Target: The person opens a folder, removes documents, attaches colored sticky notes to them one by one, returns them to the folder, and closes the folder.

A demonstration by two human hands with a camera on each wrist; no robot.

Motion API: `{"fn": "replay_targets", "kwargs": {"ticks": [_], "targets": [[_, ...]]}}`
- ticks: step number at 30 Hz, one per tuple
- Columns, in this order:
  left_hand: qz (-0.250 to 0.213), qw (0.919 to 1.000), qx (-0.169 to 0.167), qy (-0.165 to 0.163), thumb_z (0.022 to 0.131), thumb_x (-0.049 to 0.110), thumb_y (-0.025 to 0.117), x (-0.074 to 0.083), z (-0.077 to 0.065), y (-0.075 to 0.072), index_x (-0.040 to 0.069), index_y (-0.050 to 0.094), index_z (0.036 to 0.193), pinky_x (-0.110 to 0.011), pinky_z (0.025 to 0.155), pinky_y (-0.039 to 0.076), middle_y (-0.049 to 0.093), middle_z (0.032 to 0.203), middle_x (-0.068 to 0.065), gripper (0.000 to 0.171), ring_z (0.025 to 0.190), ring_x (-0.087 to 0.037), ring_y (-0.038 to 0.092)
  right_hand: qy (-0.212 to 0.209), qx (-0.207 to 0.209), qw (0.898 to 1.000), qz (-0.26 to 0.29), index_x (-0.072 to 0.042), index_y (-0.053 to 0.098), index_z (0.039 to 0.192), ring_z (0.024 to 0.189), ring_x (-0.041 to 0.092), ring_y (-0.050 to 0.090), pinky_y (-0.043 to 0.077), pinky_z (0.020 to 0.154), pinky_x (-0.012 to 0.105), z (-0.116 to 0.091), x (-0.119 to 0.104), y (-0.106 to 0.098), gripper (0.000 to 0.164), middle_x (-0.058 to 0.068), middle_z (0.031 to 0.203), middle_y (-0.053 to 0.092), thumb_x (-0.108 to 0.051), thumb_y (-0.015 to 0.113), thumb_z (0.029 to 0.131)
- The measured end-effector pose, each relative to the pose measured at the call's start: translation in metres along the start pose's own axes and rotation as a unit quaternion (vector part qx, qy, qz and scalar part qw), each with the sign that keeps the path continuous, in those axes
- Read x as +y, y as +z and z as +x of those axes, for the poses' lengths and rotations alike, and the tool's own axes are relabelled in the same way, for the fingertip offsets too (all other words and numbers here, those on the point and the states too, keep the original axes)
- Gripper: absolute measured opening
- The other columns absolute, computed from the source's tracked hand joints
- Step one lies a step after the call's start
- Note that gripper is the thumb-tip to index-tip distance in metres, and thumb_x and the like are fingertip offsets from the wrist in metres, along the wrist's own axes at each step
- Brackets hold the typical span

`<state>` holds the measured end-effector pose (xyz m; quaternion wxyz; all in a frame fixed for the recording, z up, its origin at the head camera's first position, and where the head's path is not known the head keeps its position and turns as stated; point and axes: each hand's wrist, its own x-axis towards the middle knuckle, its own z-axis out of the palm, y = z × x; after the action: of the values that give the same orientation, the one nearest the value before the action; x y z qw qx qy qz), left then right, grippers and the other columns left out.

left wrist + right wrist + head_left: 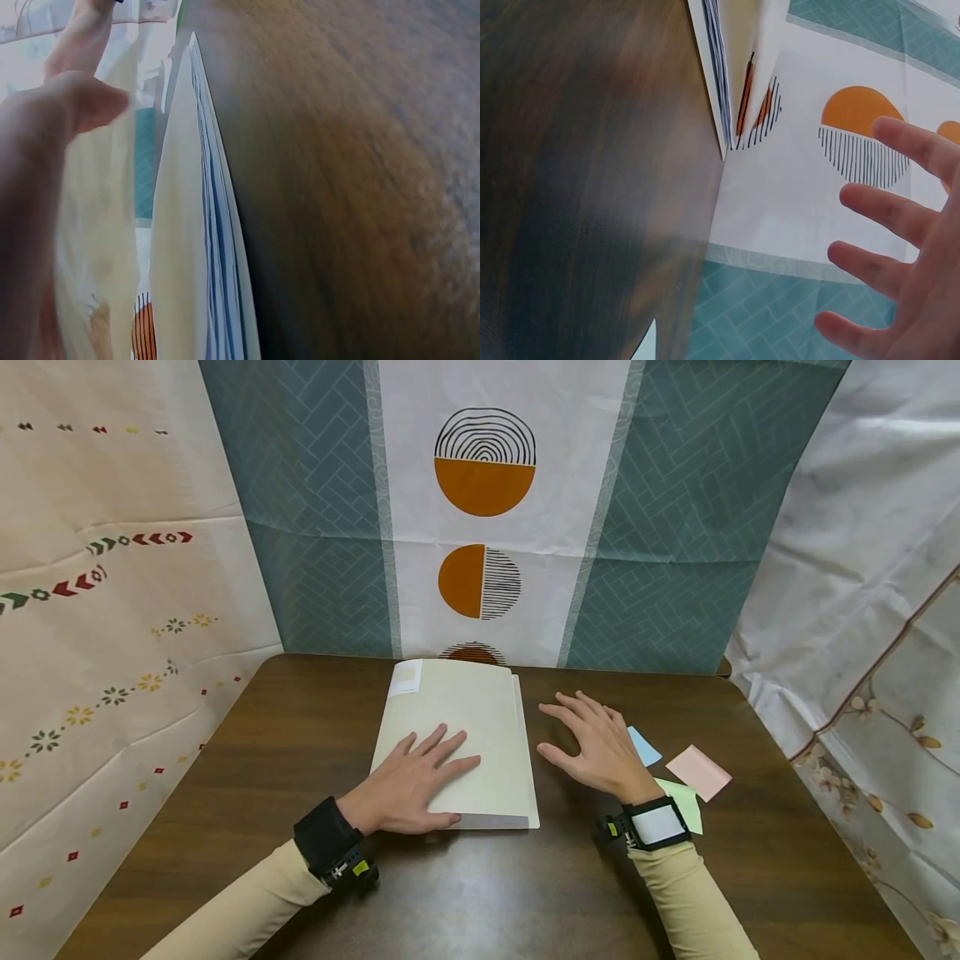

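A cream-coloured folder point(476, 702) lies on the table with a white label at its top left corner. My left hand point(416, 781) rests on the lower left part of its cover, fingers spread. Layered sheet edges point(217, 247) show along the folder's side in the left wrist view. To the right of the folder, my right hand point(596, 743) hovers with its fingers apart and nothing in them. Blue point(645, 748), pink point(699, 772) and green point(684, 802) paper notes lie around the right wrist; the blue and green ones are partly hidden.
The brown wooden table point(300, 718) has a patterned teal and white cloth point(322, 510) hanging behind it. Light printed cloths hang along the left point(112, 652) and right point(847, 568) sides. A black band with a camera sits on each wrist.
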<state>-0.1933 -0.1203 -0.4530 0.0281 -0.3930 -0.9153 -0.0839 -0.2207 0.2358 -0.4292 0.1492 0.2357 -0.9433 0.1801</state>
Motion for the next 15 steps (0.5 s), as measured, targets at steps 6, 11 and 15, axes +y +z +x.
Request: {"fn": "replay_targets", "kwargs": {"ticks": [6, 11, 15], "targets": [[-0.027, 0.9987, 0.044, 0.002, 0.104, 0.059, 0.066, -0.0021, -0.0027, 0.0001, 0.028, 0.043, 0.175, -0.083, 0.125, 0.037, 0.036, 0.186, -0.013, 0.081, 0.173, -0.047, 0.032, 0.004, -0.002, 1.000, 0.005, -0.023, 0.067, 0.155, 0.163, 0.049, 0.047, 0.037, 0.122, 0.081, -0.0006, 0.0003, 0.0004, 0.059, 0.017, 0.170, 0.059, -0.049, 0.069, 0.103], [-0.041, 0.9968, 0.069, 0.001, 0.104, 0.056, 0.066, -0.0057, -0.0049, 0.0011, 0.029, 0.038, 0.177, -0.083, 0.124, 0.037, 0.032, 0.187, -0.012, 0.082, 0.174, -0.045, 0.031, 0.008, -0.004, 1.000, 0.011, -0.023, 0.067, 0.156, 0.164, 0.049, 0.046, 0.036, 0.122, 0.081, -0.0010, 0.0005, 0.0009, 0.057, 0.018, 0.170, 0.058, -0.048, 0.067, 0.104], [-0.056, 0.9938, 0.096, 0.005, 0.103, 0.054, 0.066, -0.0088, -0.0069, 0.0021, 0.030, 0.037, 0.177, -0.082, 0.125, 0.038, 0.032, 0.187, -0.011, 0.083, 0.174, -0.045, 0.031, 0.012, -0.006, 1.000, 0.008, -0.023, 0.067, 0.156, 0.164, 0.049, 0.046, 0.036, 0.122, 0.081, -0.0006, 0.0009, 0.0023, 0.058, 0.018, 0.170, 0.058, -0.049, 0.067, 0.104]]}}
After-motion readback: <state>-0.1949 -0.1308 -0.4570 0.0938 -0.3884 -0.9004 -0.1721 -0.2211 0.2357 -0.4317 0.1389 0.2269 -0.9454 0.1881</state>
